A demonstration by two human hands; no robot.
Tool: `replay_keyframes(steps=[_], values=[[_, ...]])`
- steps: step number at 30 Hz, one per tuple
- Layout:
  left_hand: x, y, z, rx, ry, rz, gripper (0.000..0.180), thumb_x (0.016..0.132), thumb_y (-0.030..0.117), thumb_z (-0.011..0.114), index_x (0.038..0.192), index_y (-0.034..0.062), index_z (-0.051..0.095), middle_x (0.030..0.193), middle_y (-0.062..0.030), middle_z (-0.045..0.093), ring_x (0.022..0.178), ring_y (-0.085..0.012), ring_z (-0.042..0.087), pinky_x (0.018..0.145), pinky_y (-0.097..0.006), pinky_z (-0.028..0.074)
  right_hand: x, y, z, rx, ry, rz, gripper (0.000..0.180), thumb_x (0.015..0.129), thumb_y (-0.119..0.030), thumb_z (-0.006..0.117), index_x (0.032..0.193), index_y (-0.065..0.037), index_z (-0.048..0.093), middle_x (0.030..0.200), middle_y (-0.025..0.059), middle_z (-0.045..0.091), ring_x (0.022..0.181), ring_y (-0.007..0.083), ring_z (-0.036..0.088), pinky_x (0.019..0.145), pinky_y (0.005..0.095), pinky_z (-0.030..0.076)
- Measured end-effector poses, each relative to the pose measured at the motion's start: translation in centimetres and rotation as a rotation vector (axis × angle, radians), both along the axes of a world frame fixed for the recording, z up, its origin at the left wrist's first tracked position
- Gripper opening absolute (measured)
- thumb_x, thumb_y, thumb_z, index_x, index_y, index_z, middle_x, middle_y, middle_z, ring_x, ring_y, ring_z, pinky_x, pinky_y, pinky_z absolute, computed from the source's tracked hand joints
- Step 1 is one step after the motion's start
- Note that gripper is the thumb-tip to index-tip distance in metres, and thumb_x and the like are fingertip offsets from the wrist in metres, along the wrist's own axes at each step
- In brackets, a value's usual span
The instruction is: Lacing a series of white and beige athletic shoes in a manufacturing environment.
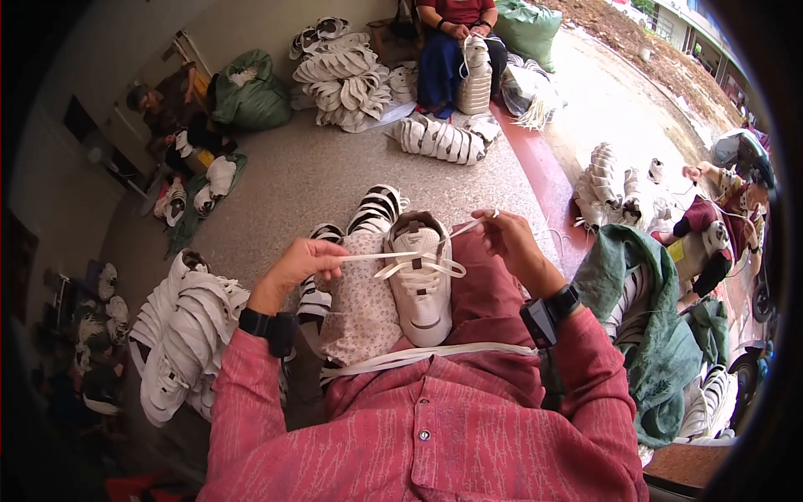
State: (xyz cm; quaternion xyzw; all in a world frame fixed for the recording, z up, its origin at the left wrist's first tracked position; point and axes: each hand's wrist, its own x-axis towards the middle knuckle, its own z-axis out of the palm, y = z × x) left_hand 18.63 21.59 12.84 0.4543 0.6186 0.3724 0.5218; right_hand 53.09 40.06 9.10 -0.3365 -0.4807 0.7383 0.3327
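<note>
A white sneaker (pixel 422 305) rests on my lap between my thighs, its toe toward my body. A looped bow of white shoelace (pixel 418 269) lies across its tongue. My left hand (pixel 308 261), left of the shoe, pinches one lace end between thumb and fingers, and that lace runs straight to the shoe. To the right and slightly higher, my right hand (pixel 510 240) pinches the other end, also stretched from the shoe. A bundle of loose white laces (pixel 427 357) lies across my lap at the waist.
Stacked white sneakers (pixel 188 335) stand at my left, with striped shoes (pixel 378 209) just beyond my knees. A green sack (pixel 644 335) is at my right. Ahead sits a person (pixel 458 29) handling laces, behind a row of shoes (pixel 443 140). Other people sit left and right.
</note>
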Motion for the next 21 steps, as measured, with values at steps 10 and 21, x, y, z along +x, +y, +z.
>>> replay_keyframes(steps=[10,21], values=[[0.4,0.1,-2.2,0.21,0.661,0.061,0.018,0.083,0.009,0.065,0.098,0.0022,0.071,0.082,-0.0073,0.071,0.072,-0.0159,0.066,0.065,-0.03,0.051,-0.1,-0.8,1.6,0.012,0.214,0.005,0.03,0.094,-0.021,0.043,0.108,0.0,0.061,0.072,0.0004,0.057,0.054,0.0104,0.051,0.049,0.0223,0.042],[10.3,5.6,0.4,0.547,0.614,-0.245,0.015,0.083,0.012,0.067,0.092,0.0,0.067,0.082,-0.0084,0.066,0.075,-0.0184,0.063,0.069,-0.03,0.048,-0.3,0.3,2.1,-0.044,0.436,0.151,0.034,0.095,-0.021,0.04,0.117,0.002,0.053,0.085,0.0066,0.066,0.059,0.0118,0.054,0.053,0.023,0.044]])
